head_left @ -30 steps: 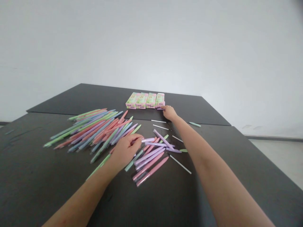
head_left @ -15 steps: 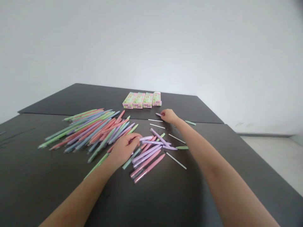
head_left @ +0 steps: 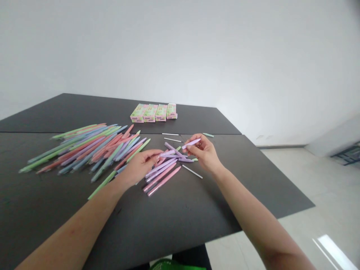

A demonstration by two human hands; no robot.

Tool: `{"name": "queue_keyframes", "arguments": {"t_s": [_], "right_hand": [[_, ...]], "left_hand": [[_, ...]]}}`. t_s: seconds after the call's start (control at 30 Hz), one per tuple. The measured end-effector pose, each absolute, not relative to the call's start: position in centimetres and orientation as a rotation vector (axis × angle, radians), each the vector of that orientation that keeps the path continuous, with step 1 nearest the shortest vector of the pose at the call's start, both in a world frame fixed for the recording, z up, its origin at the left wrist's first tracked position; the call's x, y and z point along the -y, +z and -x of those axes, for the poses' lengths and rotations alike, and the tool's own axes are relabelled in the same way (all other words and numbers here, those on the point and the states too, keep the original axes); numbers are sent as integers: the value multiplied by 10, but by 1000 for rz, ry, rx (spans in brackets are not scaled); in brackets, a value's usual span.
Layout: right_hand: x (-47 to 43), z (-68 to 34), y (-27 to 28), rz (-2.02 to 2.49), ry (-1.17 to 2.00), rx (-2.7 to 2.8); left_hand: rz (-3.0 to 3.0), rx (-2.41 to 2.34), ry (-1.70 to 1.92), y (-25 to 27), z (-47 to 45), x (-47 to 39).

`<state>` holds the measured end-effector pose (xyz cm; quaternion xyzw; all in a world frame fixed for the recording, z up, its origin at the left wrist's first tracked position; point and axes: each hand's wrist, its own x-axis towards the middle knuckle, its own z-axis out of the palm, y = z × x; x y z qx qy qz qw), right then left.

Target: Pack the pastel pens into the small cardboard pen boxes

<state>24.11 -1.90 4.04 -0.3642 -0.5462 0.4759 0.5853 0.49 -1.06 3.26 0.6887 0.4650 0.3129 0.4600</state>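
Holding 2 pen parts over the middle of the tabletop. Our left hand has its grip pinched on a purple tube; our right hand has its grip closed to the width of a tapered purple piece. Fingertip holds probably leave the facing ends clear. Tapered piece: long axis slants up to the right, narrow tip pointing right, blunt end toward the tube, apart from it. Tube's axis runs nearly level, rising slightly right.
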Motion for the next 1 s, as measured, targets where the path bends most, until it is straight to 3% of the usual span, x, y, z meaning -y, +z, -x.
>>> {"name": "queue_keyframes", "arguments": {"t_s": [1.0], "right_hand": [[28,-243,15,1014,1156,1361]], "left_hand": [[-2035,-1083,803,28,-10,18]]}}
